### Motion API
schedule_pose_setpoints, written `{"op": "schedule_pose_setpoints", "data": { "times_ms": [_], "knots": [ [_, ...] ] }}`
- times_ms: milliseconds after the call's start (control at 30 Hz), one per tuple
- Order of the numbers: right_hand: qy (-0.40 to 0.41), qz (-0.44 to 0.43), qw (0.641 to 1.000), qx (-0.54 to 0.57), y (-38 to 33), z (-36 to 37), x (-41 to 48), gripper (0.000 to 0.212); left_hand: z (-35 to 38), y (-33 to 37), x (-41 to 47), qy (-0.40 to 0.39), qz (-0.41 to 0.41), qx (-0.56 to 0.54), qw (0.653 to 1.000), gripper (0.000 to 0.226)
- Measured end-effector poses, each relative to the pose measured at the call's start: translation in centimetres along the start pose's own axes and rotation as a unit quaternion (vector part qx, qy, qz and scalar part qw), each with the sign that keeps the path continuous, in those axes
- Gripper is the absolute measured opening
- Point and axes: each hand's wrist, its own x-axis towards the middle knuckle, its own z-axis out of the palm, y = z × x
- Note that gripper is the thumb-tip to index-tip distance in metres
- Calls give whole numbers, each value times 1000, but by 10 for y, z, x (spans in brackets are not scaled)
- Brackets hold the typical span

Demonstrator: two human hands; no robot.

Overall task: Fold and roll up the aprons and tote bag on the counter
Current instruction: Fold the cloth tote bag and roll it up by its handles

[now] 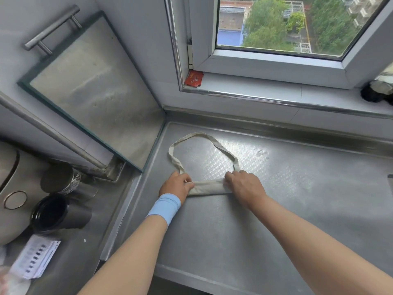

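Steel table (276,220) in a kitchen corner, below a window (276,24) with trees outside; near the table's middle, the tote bag (207,187), down to a narrow cream roll lying crosswise; beyond it, toward the window, the strap (191,135) spread flat in an open loop, kept out of the roll, probably to go round it last. At the roll's left end, the left grip (176,185), blue wristband (164,207) on the wrist, fingers curled over the cloth with the thumb against the end, gripping the tote bag; at the right end, the right grip (244,186), fingers bent down over the cloth where the strap joins, likewise closed on the tote bag. One grip at each end, seemingly to keep the roll even and stop it springing open; soft cloth, likely to loosen once released. Looks late in the bag's step: rolling about done, strap not yet dealt with. No apron plainly in view; on the sill (276,90) at far right, a dark and pale bundle (380,88), too cropped to name; at the sill's left end, a red packet (193,78); off to the left, lower down, dark cups (51,211).
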Motion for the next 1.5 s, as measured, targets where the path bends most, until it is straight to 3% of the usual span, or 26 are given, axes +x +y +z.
{"op": "schedule_pose_setpoints", "data": {
  "times_ms": [100, 167, 300, 367, 467, 633, 733, 867, 967, 1067, 1200, 1267, 1433, 1500],
  "knots": [
    [83, 19, 996, -16, 5, 9, 4, 26, 7, 10, 5, 37, 13, 147, 988, 19],
    [129, -14, 991, -1, 5, 15, 7, 28, 10, 25, 6, 73, 48, 195, 977, 20],
    [144, -88, 981, 91, -11, 21, 10, 36, 25, 46, 4, 88, 248, 194, 945, 27],
    [124, -66, 973, 180, -10, 26, 9, 43, 32, 35, -1, 66, 278, 159, 945, 27],
    [80, -37, 951, 296, 0, 29, 4, 62, 39, 5, -8, 22, 291, 111, 950, 54],
    [22, -82, 950, 301, 10, 25, 8, 68, 32, -9, -5, -77, 268, 106, 955, 68],
    [12, -123, 964, 238, 19, 25, 10, 51, 25, -1, 2, -118, 227, 58, 965, 69],
    [81, -155, 981, 87, 15, 16, 14, 24, 21, 7, 0, -139, 185, 71, 970, 70],
    [65, -149, 987, 14, 6, -1, 11, 49, 18, 17, -4, -71, 166, 91, 979, 46],
    [8, -128, 991, 32, 1, -29, 3, 32, 2, 35, -12, -61, 140, 85, 985, 28],
    [-131, -75, 978, 146, 2, -71, -10, 32, -35, 56, -26, -151, 105, 74, 980, 17],
    [-167, -57, 972, 156, 2, -99, -15, 12, -55, 65, -33, -187, 92, 48, 977, 12],
    [-190, -16, 970, 152, 5, -152, -19, 15, -86, 79, -61, -222, 88, -64, 969, 26],
    [-89, -49, 991, 83, 6, -160, -22, 26, -99, 83, -72, -209, 73, -109, 969, 19]
  ]
}}
